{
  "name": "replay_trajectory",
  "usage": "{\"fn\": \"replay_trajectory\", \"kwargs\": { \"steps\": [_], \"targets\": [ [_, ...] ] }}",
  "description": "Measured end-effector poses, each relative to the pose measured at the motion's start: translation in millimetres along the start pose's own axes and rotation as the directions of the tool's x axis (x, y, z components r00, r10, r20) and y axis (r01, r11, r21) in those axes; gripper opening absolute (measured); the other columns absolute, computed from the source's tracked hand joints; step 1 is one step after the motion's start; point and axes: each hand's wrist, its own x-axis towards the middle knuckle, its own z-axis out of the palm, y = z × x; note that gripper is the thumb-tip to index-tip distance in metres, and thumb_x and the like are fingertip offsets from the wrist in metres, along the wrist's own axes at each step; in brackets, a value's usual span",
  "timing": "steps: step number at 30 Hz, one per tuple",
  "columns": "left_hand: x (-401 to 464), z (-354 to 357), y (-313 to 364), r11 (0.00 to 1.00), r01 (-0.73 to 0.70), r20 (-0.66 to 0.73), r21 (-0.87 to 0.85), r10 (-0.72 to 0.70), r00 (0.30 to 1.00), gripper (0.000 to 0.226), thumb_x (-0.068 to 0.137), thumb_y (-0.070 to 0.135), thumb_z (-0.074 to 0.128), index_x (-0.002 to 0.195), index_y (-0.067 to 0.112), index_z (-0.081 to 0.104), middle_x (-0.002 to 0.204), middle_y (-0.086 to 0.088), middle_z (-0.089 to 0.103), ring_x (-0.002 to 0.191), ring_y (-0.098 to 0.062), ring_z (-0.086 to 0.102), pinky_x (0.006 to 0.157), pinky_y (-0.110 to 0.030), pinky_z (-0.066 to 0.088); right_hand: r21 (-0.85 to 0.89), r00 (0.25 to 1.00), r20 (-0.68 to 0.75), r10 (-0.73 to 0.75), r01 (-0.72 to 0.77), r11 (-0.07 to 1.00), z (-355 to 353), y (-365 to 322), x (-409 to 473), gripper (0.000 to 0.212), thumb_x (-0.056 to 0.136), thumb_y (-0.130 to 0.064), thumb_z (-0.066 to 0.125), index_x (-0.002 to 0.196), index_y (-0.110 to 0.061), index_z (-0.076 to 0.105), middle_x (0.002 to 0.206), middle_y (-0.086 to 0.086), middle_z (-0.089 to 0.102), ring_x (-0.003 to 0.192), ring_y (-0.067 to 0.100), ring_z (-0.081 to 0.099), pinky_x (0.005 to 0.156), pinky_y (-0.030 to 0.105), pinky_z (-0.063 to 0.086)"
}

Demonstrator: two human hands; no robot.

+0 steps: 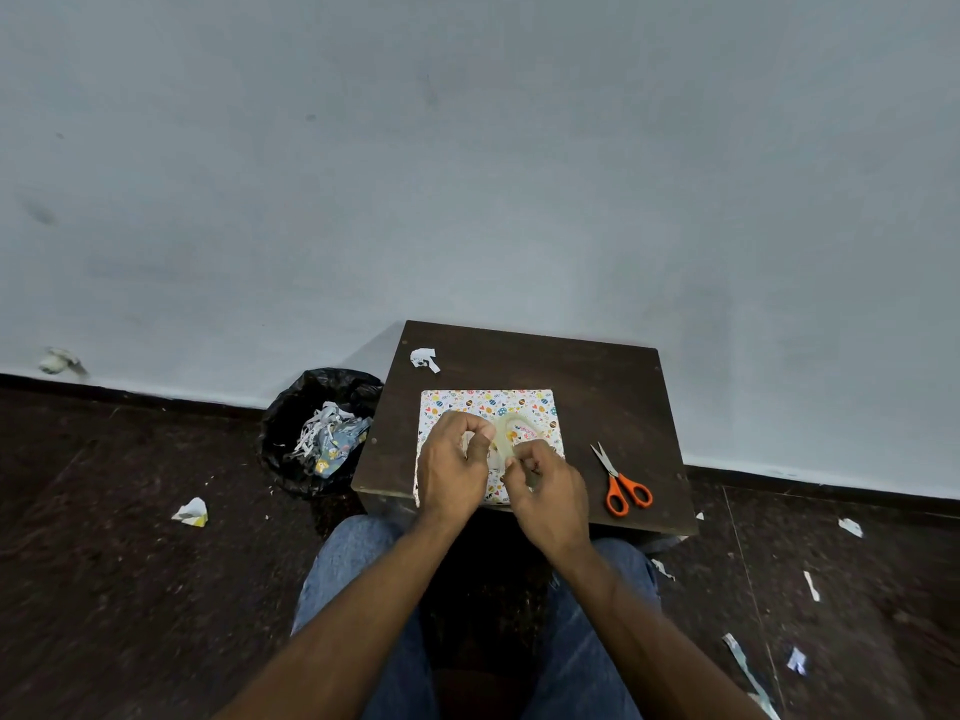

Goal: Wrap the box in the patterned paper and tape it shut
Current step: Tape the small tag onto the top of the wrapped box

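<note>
**Box covered on top, tape being pulled**

The flat square box in colourful patterned paper [488, 402] lies on the small dark wooden table [597, 387], near its front-left edge. Top face looks fully papered; sides and underside can't be seen, so can't tell which seams are closed.

Left hand [449, 465] and right hand [545, 491] hover just above the box w/ fingers curled, pinching a clear yellowish roll of tape [511, 433] between them. Looks like a strip is being peeled off; free end too blurred to confirm.

Left to do, prob.: cut or tear the strip, stick it over a seam.

Around: orange-handled scissors [623, 485] on table right of box, within reach. White paper scrap [425, 359] at far-left of table. Black-lined bin of paper offcuts [322, 433] on floor just left of table. More scraps on floor. Nothing blocks the box.
</note>
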Motion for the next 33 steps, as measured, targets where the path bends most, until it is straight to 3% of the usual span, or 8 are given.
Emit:
{"fn": "replay_trajectory", "kwargs": {
  "steps": [2, 6, 10, 14, 17, 19, 23, 33],
  "targets": [
    [1.6, -1.6, 0.4, 0.996, -0.090, 0.044, -0.029, 0.091, 0.995, 0.018, 0.089, 0.032, 0.058, 0.082, 0.015, 0.064, 0.086, 0.009, 0.060, 0.086, -0.012, 0.059, 0.076, -0.027, 0.046, 0.119, 0.993, -0.002, 0.114, -0.113, 0.986, -2.9, -5.2, 3.4, 0.017, 0.087, -0.021, 0.061, 0.104, -0.021, 0.063, 0.063, -0.007, 0.058, 0.062, 0.015, 0.056, 0.066, 0.041, 0.051],
    [10.0, -8.4, 3.9, 0.985, -0.162, 0.091, -0.064, 0.167, 0.982, 0.025, 0.089, 0.039, 0.055, 0.083, 0.017, 0.063, 0.088, 0.010, 0.058, 0.087, -0.007, 0.057, 0.077, -0.020, 0.044, 0.266, 0.988, 0.147, 0.053, -0.091, 0.960, -11.7, -7.0, 7.0, 0.042, 0.085, -0.022, 0.056, 0.126, -0.031, 0.056, 0.061, -0.006, 0.057, 0.060, 0.014, 0.054, 0.068, 0.041, 0.051],
    [15.8, -14.1, 6.4, 0.977, -0.201, 0.145, -0.068, 0.209, 0.967, 0.022, 0.090, 0.039, 0.053, 0.083, 0.020, 0.063, 0.089, 0.012, 0.057, 0.089, -0.006, 0.057, 0.078, -0.020, 0.044, 0.354, 0.956, 0.294, 0.015, -0.124, 0.927, -16.0, -10.2, 10.1, 0.039, 0.091, -0.010, 0.052, 0.118, -0.037, 0.059, 0.071, 0.007, 0.065, 0.069, 0.023, 0.064, 0.074, 0.042, 0.055],
    [12.8, -14.8, 7.7, 0.986, -0.132, 0.157, -0.099, 0.147, 0.977, 0.021, 0.090, 0.041, 0.054, 0.095, 0.023, 0.064, 0.097, 0.011, 0.061, 0.097, -0.006, 0.059, 0.077, -0.021, 0.046, 0.445, 0.958, 0.286, 0.025, -0.156, 0.882, -16.4, -20.5, 8.0, 0.031, 0.094, 0.003, 0.052, 0.112, -0.020, 0.062, 0.068, 0.009, 0.067, 0.061, 0.013, 0.061, 0.066, 0.024, 0.050],
    [8.0, -13.6, 7.7, 0.972, 0.052, 0.155, -0.227, -0.017, 0.988, 0.029, 0.088, 0.024, 0.058, 0.117, 0.023, 0.062, 0.111, 0.006, 0.065, 0.110, -0.005, 0.059, 0.084, -0.025, 0.049, 0.518, 0.954, 0.292, 0.068, -0.218, 0.827, -15.9, -27.3, 5.1, 0.029, 0.093, 0.008, 0.051, 0.107, -0.016, 0.062, 0.066, 0.011, 0.064, 0.057, 0.013, 0.058, 0.064, 0.022, 0.049],
    [3.7, -12.2, 7.7, 0.943, 0.138, 0.181, -0.301, -0.085, 0.980, 0.033, 0.086, 0.008, 0.056, 0.113, 0.024, 0.064, 0.111, 0.003, 0.067, 0.111, -0.009, 0.062, 0.085, -0.024, 0.051, 0.533, 0.955, 0.288, 0.074, -0.224, 0.816, -15.0, -26.7, 4.3, 0.028, 0.093, 0.008, 0.051, 0.111, -0.011, 0.061, 0.065, 0.009, 0.064, 0.056, 0.015, 0.057, 0.065, 0.023, 0.050],
    [-6.3, -11.7, 11.4, 0.918, 0.216, 0.203, -0.333, -0.154, 0.967, 0.022, 0.084, 0.009, 0.059, 0.101, 0.019, 0.071, 0.102, 0.001, 0.072, 0.098, -0.007, 0.066, 0.080, -0.017, 0.050, 0.526, 0.957, 0.280, 0.070, -0.214, 0.823, -15.4, -24.7, 4.4, 0.027, 0.094, 0.006, 0.052, 0.111, -0.012, 0.062, 0.064, 0.008, 0.065, 0.056, 0.015, 0.057, 0.066, 0.026, 0.050],
    [-2.2, -8.7, 15.7, 0.920, 0.180, 0.143, -0.347, -0.137, 0.980, 0.015, 0.088, 0.000, 0.067, 0.080, 0.011, 0.072, 0.081, 0.002, 0.072, 0.079, -0.003, 0.066, 0.076, -0.016, 0.050, 0.508, 0.964, 0.266, 0.032, -0.168, 0.845, -14.9, -21.4, 1.5, 0.025, 0.095, 0.004, 0.054, 0.114, -0.007, 0.065, 0.062, 0.005, 0.065, 0.056, 0.008, 0.059, 0.064, 0.022, 0.051]
  ]
}}
